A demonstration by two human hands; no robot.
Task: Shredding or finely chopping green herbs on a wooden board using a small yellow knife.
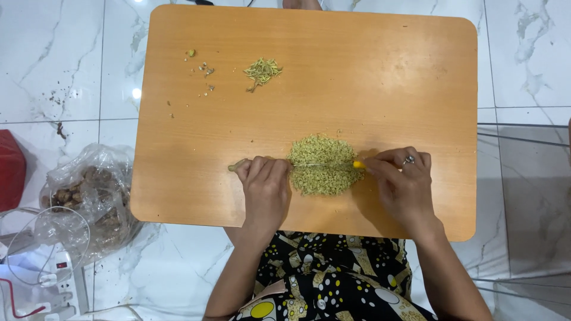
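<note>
While both of my hands rest low on the wooden board, they share one knife laid flat across a heap of finely chopped green bits. My left hand lies palm down at the left end of the blade, its fingers bent and pressed together over the back of the metal, so the tip of the knife just pokes out past my knuckles. My right hand is curled around the yellow handle, fingers folded tight, a ring showing on one of them; only a short stub of the handle is visible beside the heap. The blade itself runs as a thin pale line through the middle of the chopped pile, which sits between my two hands, touching both. Farther up the board, well apart, lies a smaller tuft of uncut green strands, with a few loose crumbs to its left. Off the board, on the tiled floor by my left arm, sits a clear plastic bag with brown pieces inside.
</note>
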